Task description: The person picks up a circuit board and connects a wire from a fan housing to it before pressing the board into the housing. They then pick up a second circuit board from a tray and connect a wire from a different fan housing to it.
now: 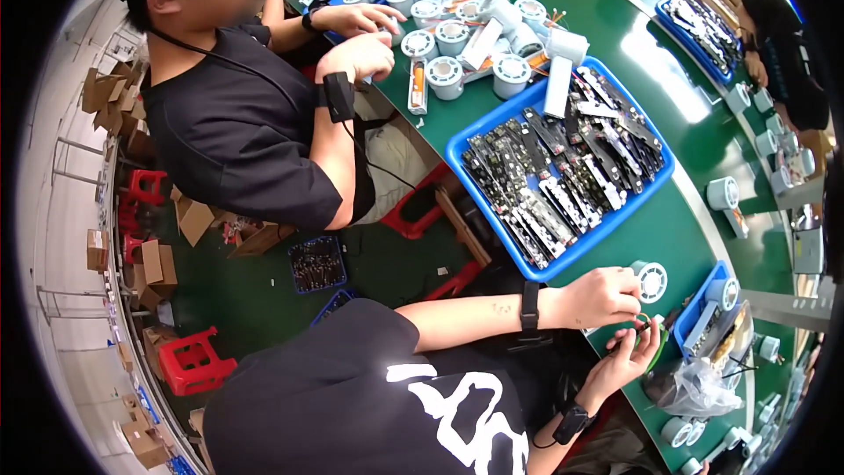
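Note:
My left hand (pixel 600 296), a black band on its wrist, is closed with its fingertips pinched at thin wires (pixel 644 317). Just below it, my right hand (pixel 626 359) is palm-up, with curled fingers on the same small bundle; a green wire (pixel 656 348) runs out past its fingertips. What sits at the wire ends is too small to make out. Right beside my left fingertips, a pale blue round fan housing (pixel 651 281) rests on the green table (pixel 629 246). Up from my left hand is a blue tray (pixel 549 274) filled with narrow black-and-white circuit boards (pixel 563 180).
Pale blue fan housings (pixel 446 77) are heaped beyond the tray. A smaller blue bin (pixel 686 334) and a clear plastic bag (pixel 694 390) lie to the right of my hands. To the upper left, a co-worker (pixel 255 123) handles housings. A red stool (pixel 195 361) stands on the floor.

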{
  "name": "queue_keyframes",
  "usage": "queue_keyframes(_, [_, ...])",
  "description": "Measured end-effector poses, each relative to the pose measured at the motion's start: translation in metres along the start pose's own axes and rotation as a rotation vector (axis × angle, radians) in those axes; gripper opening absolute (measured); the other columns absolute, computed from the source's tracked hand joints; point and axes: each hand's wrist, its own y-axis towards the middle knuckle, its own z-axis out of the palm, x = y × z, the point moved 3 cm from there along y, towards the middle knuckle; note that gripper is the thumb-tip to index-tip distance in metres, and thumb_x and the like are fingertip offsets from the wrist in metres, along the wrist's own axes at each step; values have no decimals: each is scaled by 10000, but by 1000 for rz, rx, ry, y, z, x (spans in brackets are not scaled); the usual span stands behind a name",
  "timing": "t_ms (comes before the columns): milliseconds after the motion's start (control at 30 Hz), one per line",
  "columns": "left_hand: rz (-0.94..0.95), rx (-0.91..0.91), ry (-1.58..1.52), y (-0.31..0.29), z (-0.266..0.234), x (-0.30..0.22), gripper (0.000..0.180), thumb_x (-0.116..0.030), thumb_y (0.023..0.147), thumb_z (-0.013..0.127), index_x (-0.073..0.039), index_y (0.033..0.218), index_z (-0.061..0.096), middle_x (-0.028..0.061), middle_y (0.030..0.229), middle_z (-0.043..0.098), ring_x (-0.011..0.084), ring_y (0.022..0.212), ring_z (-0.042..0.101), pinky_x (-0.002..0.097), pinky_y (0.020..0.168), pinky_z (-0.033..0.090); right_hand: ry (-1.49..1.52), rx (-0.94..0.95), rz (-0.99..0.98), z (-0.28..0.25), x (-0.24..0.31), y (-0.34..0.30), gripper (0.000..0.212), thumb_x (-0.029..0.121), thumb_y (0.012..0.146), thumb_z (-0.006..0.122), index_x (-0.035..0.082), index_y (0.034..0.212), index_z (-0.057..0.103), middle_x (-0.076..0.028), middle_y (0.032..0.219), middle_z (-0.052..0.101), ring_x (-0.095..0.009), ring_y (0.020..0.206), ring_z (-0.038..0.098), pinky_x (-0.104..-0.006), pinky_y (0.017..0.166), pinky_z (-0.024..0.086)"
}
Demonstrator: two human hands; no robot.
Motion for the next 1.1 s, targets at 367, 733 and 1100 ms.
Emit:
queue_keyframes(367, [4, 113, -115, -4, 3, 5, 134, -102, 844, 723, -54, 949, 655, 74, 918, 628, 269, 863, 633, 366, 736, 530, 14, -29, 29, -1, -3, 2, 439, -30, 977, 561, 3, 1407, 473, -89, 1145, 588, -71, 757, 559, -177, 568, 439])
queue_keyframes(733, [54, 82, -55, 4, -2, 10, 90, -98, 846, 719, -56, 898, 659, 75, 925, 669, 269, 817, 667, 364, 706, 546, 60, 39, 57, -6, -9, 2, 437, -25, 978, 570, -9, 1404, 472, -109, 1162, 594, -86, 749, 572, -194, 563, 456])
queue_keyframes(1100, [-12, 131, 4, 7, 7, 1, 139, -71, 794, 762, -90, 910, 689, 49, 852, 691, 246, 776, 688, 352, 652, 555, 119, 47, 63, -2, -2, 4, 389, -18, 981, 561, -22, 1367, 517, -108, 1147, 618, -111, 777, 605, -219, 607, 481])
